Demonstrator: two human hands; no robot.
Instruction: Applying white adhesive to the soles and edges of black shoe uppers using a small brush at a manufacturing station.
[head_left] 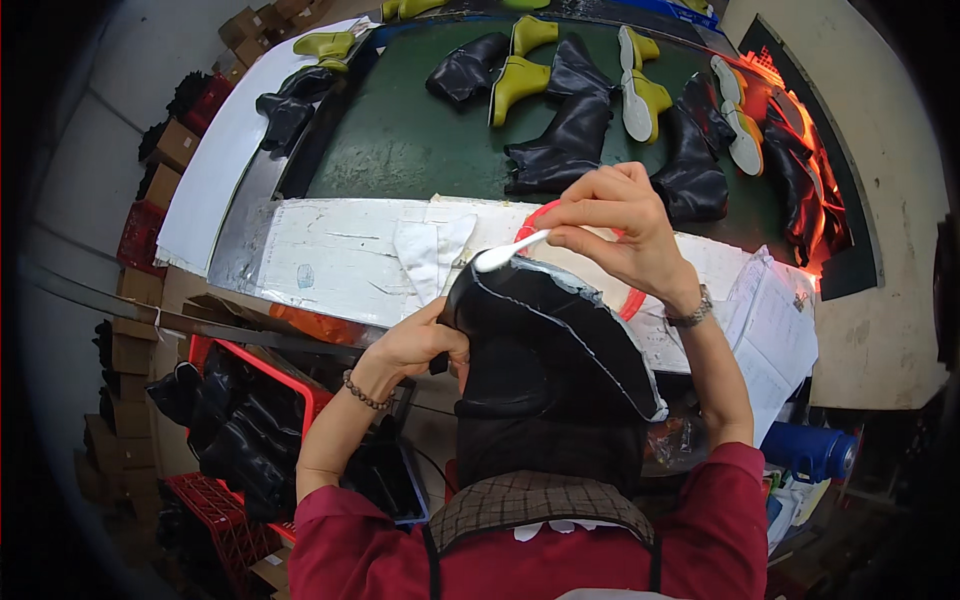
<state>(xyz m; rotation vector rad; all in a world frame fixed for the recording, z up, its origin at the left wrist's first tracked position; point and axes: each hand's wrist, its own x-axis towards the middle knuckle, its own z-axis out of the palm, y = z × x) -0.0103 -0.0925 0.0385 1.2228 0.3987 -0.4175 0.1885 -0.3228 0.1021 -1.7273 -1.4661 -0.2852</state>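
Note:
My left hand [422,345] is closed on the left side of a black boot upper [510,350], held up in front of my chest. A pale, glue-like band runs along the upper's curved edge, and a thin light line crosses its dark face. Pinched between the fingers of my right hand [625,225] is a small white brush [505,254] with a slim handle and rounded head. Its head rests at the upper's top left edge; the bristles are hidden. Partly behind my right hand and the upper lies a round, pale dish with a red rim [633,302].
A white cloth [430,250] lies on the white worktop [330,255]. Beyond, a green conveyor belt [390,160] carries black uppers [570,140] and yellow-green shoe lasts [518,85]. A red-orange glow lights its right end. At left stands a red crate [315,385]; a blue bottle [810,450] is at right.

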